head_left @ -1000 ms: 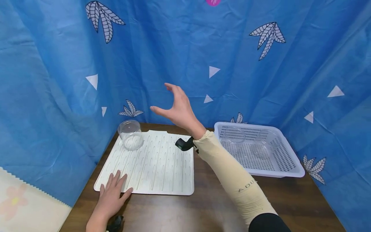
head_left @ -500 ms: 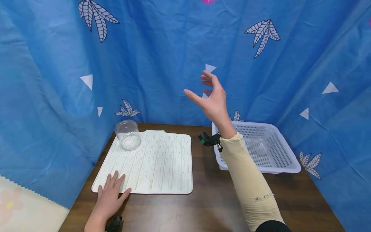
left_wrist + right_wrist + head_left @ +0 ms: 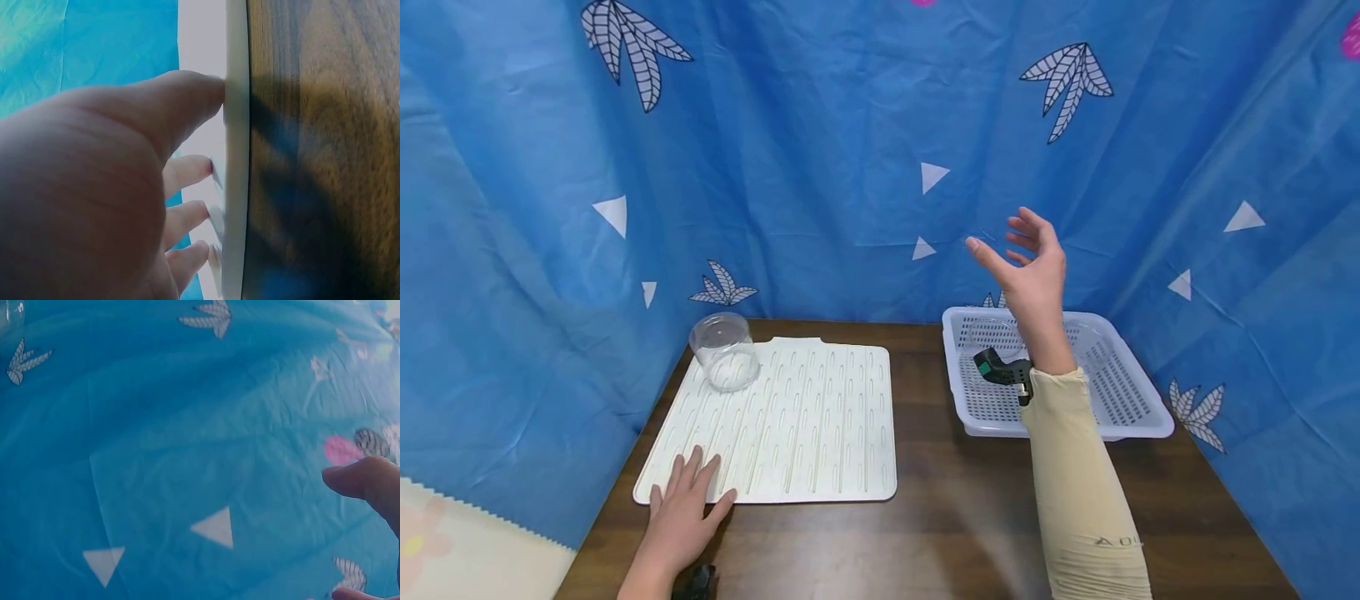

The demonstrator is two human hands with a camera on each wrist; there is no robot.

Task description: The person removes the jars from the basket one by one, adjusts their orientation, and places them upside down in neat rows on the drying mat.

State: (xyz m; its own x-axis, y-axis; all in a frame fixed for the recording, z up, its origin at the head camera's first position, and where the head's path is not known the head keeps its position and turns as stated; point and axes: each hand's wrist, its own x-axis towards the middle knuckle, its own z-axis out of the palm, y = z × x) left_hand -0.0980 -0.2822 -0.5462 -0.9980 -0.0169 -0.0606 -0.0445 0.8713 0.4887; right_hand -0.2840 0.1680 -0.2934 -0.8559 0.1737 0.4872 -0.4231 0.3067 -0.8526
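My left hand [image 3: 681, 517] rests with fingers spread on the front left edge of a white ribbed mat [image 3: 812, 417]. In the left wrist view its thumb [image 3: 187, 94] lies at the mat's edge. On the mat's back left corner stands a clear plastic tub [image 3: 722, 354]. My right hand [image 3: 1036, 279] is raised above the white slatted basket [image 3: 1131, 417], thumb and fingers apart and nothing between them. Its thumb [image 3: 369, 481] shows against the curtain in the right wrist view. Inside the basket is a clear round tub [image 3: 988, 333], and another [image 3: 1090, 342] sits partly behind my wrist.
The brown wooden table [image 3: 865, 550] carries the mat on the left and the basket at the back right. A blue patterned curtain [image 3: 820, 167] hangs close behind and along both sides. A pale flowered cloth [image 3: 467, 542] shows at the lower left.
My right hand has moved right, from above the mat to above the basket, staying apart from things. My left hand stays on the mat. The head view has shifted slightly.
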